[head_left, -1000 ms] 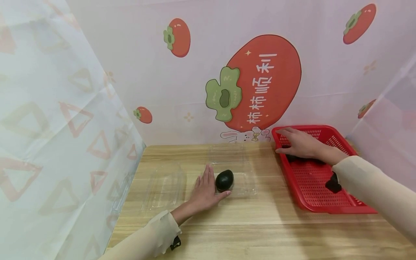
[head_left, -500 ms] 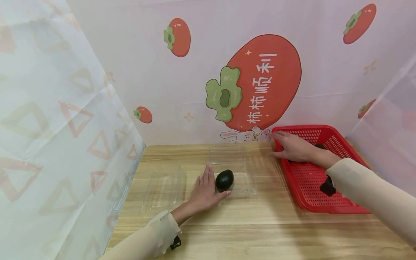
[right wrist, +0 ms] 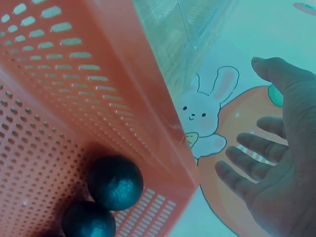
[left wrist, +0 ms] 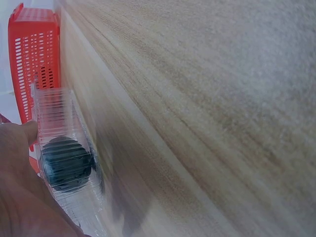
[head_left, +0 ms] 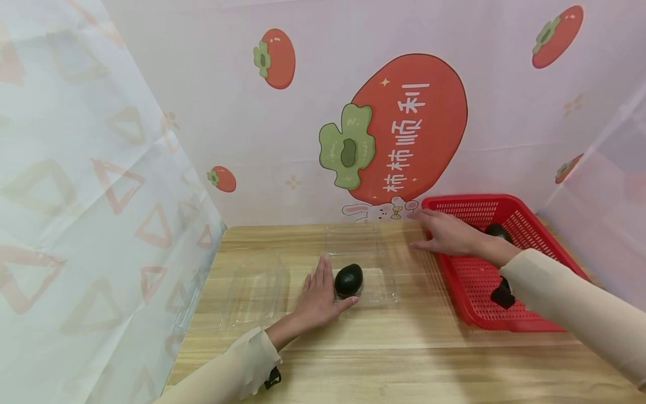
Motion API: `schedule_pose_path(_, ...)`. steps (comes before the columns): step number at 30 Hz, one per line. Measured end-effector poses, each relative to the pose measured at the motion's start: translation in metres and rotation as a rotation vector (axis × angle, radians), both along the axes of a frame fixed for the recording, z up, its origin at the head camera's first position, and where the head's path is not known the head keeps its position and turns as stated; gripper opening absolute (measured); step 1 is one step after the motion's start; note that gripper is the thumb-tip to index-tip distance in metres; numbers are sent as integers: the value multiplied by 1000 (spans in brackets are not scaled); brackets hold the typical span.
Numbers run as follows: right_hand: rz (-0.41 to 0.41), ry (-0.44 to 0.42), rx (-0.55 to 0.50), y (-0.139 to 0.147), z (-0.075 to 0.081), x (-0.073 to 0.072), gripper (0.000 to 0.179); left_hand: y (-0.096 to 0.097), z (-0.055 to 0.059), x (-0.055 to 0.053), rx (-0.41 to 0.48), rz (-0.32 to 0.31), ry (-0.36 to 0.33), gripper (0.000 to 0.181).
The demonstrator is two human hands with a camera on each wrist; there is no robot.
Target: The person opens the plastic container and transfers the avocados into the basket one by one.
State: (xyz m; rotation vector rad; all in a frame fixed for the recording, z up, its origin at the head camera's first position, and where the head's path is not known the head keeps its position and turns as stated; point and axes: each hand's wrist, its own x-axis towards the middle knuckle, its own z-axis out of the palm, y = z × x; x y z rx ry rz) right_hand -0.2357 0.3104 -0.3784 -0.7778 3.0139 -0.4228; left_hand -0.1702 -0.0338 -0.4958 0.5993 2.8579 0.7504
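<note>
A dark avocado (head_left: 348,279) sits in a clear plastic container (head_left: 379,289) on the table. My left hand (head_left: 315,303) lies along the container's left side with its fingers straight and its thumb in front. In the left wrist view the avocado (left wrist: 65,164) shows through the clear wall, beside the hand (left wrist: 17,182). My right hand (head_left: 449,233) hovers over the left rim of a red basket (head_left: 456,297), fingers spread and holding nothing, as the right wrist view shows. Dark avocados (right wrist: 115,182) rest in a corner of the basket; the arm partly hides them in the head view.
Another clear plastic container (head_left: 256,289) stands to the left of my left hand. A printed cloth (head_left: 242,123) rises behind the wooden table (head_left: 363,365), and more cloth hangs at both sides.
My right hand has moved left, from above the basket's inside to past its left rim. An avocado at the back of the basket has come into view. My left hand stays put.
</note>
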Motion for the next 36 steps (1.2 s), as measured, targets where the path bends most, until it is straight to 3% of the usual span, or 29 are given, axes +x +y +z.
schedule_pose_path(27,-4,-86,-57,-37,-11,6,78,0,0,-1,-15,-3,-1,115)
schedule_pose_path(36,37,-67,-69,-47,-15,6,76,1,1,-1,-15,0,-7,116)
